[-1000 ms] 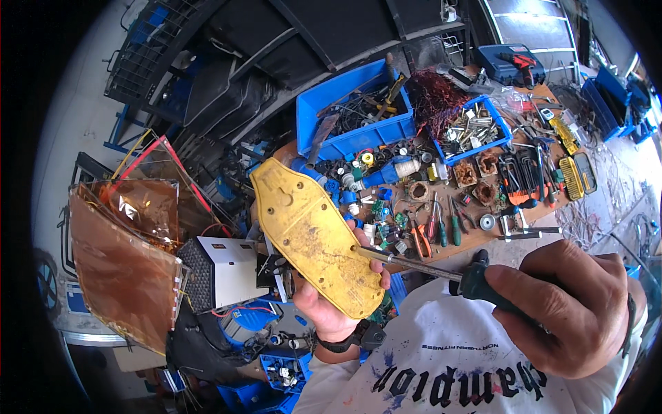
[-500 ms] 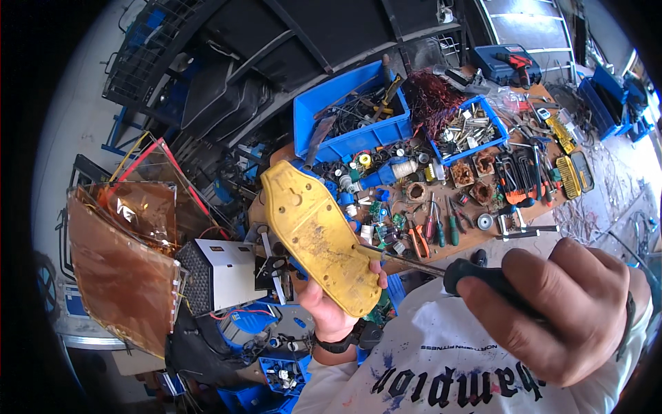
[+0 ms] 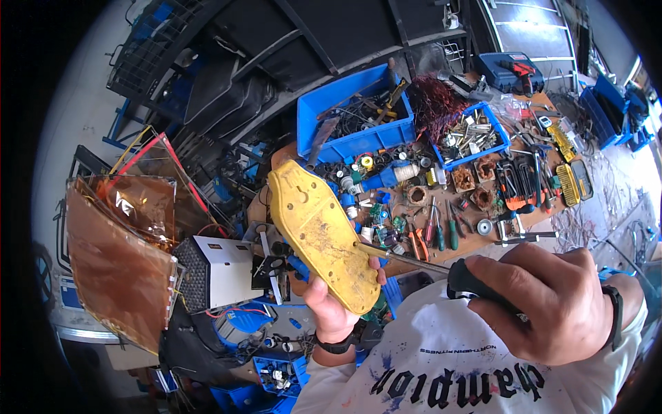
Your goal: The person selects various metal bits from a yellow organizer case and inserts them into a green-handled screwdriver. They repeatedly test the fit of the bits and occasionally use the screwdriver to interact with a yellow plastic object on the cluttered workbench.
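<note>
Left hand (image 3: 332,317), fingers mostly hidden, grips yellow plate (image 3: 323,241); right hand (image 3: 555,303) clasps screwdriver (image 3: 464,278).

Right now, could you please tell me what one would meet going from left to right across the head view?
Brown shiny sheet → white-topped box → yellow panel → orange-handled pliers → right hand.

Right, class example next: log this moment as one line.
left hand: holding yellow plate | right hand: gripping screwdriver | tip: at plate's right edge | nearby: workbench, blue bin
</note>
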Demonstrator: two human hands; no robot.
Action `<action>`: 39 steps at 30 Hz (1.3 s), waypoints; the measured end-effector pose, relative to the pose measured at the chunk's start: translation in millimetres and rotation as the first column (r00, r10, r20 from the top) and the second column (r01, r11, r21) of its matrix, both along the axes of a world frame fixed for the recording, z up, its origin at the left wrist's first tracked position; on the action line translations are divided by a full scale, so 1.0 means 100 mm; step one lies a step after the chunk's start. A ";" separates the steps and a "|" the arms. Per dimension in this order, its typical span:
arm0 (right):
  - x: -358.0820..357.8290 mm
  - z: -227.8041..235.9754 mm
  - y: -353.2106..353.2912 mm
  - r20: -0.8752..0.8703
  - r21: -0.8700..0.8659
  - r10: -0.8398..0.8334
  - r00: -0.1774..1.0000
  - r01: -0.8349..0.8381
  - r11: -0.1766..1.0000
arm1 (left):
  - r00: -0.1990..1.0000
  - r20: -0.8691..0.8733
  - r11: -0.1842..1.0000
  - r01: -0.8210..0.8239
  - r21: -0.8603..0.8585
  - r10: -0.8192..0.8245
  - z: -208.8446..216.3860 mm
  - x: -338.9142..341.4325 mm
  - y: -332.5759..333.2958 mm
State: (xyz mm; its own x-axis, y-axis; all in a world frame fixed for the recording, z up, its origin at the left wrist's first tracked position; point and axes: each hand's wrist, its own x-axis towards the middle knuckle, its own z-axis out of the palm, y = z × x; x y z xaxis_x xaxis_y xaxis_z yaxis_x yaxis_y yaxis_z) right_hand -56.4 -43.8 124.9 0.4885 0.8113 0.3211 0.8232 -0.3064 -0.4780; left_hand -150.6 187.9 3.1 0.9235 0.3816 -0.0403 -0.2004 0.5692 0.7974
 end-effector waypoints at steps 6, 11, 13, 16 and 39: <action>0.05 -0.11 0.06 -0.062 0.004 -0.022 0.998 0.022 1.000 | 0.999 -0.013 0.999 -0.032 0.029 0.033 -0.06 -0.07 0.10; 0.13 -0.62 0.08 -0.146 0.189 -0.057 0.988 0.085 0.978 | 0.998 -0.020 0.993 -0.066 -0.101 0.064 -0.10 -0.02 0.27; 0.15 -0.82 0.10 -0.418 0.247 -0.010 0.908 0.124 0.961 | 0.993 0.005 0.975 -0.112 -0.192 0.115 -0.27 -0.11 0.51; 0.11 -1.19 0.13 -0.586 0.298 0.003 0.810 0.212 0.931 | 0.962 -0.134 0.960 -0.254 -0.115 0.239 -0.82 -0.30 1.00; -0.28 -1.63 -0.03 -0.879 0.047 -0.324 0.349 0.741 0.670 | -0.303 -0.623 0.639 -0.056 0.767 0.721 -5.10 -2.23 3.15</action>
State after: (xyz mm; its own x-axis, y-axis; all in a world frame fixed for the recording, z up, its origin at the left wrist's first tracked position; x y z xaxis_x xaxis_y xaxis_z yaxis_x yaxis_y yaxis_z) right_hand -84.2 -46.7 -38.6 0.9558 0.1713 -0.2389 -0.2138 -0.1527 -0.9649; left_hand -373.3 503.2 -507.4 -0.3396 0.8992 -0.2761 0.7874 0.4323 0.4395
